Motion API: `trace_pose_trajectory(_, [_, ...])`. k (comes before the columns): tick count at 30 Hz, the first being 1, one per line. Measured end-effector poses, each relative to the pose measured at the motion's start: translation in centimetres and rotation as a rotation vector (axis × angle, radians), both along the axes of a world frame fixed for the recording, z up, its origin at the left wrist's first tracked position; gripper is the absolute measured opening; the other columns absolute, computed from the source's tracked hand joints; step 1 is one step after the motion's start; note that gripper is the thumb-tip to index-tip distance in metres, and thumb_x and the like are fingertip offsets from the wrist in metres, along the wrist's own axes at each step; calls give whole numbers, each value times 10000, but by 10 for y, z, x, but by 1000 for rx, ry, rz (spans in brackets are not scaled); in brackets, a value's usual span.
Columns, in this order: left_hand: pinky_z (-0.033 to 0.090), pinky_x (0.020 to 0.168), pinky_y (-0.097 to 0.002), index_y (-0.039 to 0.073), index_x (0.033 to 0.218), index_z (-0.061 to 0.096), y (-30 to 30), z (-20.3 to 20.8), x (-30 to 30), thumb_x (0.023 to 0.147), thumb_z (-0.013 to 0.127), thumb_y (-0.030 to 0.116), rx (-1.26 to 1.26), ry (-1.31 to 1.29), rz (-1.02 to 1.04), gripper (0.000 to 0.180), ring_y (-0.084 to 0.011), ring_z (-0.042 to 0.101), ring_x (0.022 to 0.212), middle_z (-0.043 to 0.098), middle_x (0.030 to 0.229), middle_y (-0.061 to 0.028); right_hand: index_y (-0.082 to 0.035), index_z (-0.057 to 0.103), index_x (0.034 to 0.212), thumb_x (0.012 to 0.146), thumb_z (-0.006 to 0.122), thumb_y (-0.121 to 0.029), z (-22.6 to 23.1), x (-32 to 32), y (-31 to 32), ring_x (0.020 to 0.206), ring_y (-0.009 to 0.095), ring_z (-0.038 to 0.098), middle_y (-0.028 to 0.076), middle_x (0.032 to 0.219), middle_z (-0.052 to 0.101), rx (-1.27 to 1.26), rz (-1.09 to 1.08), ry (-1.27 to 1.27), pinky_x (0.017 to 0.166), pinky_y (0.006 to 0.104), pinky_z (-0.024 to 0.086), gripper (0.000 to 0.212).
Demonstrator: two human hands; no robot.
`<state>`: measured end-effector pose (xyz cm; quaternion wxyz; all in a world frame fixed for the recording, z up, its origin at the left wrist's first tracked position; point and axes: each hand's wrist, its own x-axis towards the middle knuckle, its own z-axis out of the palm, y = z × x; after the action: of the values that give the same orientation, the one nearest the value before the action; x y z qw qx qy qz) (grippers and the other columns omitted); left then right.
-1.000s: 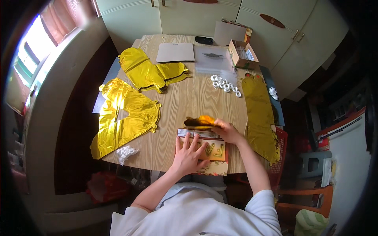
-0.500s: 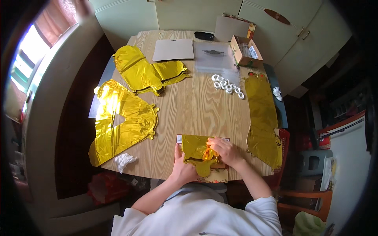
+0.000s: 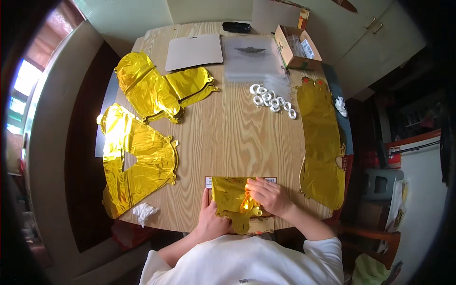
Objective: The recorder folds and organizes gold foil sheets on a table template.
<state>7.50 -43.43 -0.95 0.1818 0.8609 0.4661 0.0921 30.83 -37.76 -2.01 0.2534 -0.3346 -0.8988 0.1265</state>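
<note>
A folded gold foil balloon (image 3: 227,192) lies on a flat printed packet (image 3: 266,226) at the table's near edge. My left hand (image 3: 213,222) holds the balloon's lower left side; one finger stretches along the packet's left edge, and the foil hides other fingertips. At the right, my right hand (image 3: 270,195) has its fingers pressed together on a crumpled, orange-glinting fold of the foil. A rounded foil tab hangs down between my hands. More flat gold foil balloons (image 3: 142,164) lie at the left, with a stack of them (image 3: 152,88) behind and a long one (image 3: 323,152) at the right.
White ribbon rolls (image 3: 275,103) sit right of the table's middle. Behind them are clear plastic bags (image 3: 251,64), a grey card stack (image 3: 194,53), a black case (image 3: 236,27) and an open cardboard box (image 3: 299,50). Crumpled white tissue (image 3: 145,213) lies near the left edge.
The view has shifted, so the near table edge and my hands sit lower in the picture. Both hands stay at the folded balloon; my right fingers have moved slightly on the crumpled fold.
</note>
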Motion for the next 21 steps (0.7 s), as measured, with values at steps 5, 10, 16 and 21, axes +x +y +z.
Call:
trace_pose_trajectory(5, [267,1137,-536,60,1129,657,18,15,-39,743,669,200,-120,-76,-90,411,-292,465,1308,590,1280,-111,-54,651,888,859,607,-81,-1,1,1,1076,231,668,64,1077,696,12,3,-10,954,394,544,59])
trace_pose_trajectory(10, [389,1059,-479,15,1080,648,56,40,-44,753,632,102,-17,-221,126,338,-315,538,1249,638,1199,-141,-45,647,883,851,607,-87,1,1,4,1078,231,664,79,1072,694,2,20,-19,955,395,542,66])
trace_pose_trajectory(16, [174,1176,-513,44,1460,391,75,12,3,909,535,284,-106,-15,-157,617,-306,322,1429,385,1522,-111,-29,639,870,841,602,-93,3,4,5,1087,245,657,102,1075,688,-7,56,-25,967,400,535,80])
trace_pose_trajectory(21, [96,1185,-516,54,1457,401,63,2,6,916,492,426,-17,82,-149,664,-286,304,1438,385,1523,-105,-27,658,902,855,604,-94,1,8,5,1094,246,654,100,1111,687,-8,64,-13,970,400,533,98])
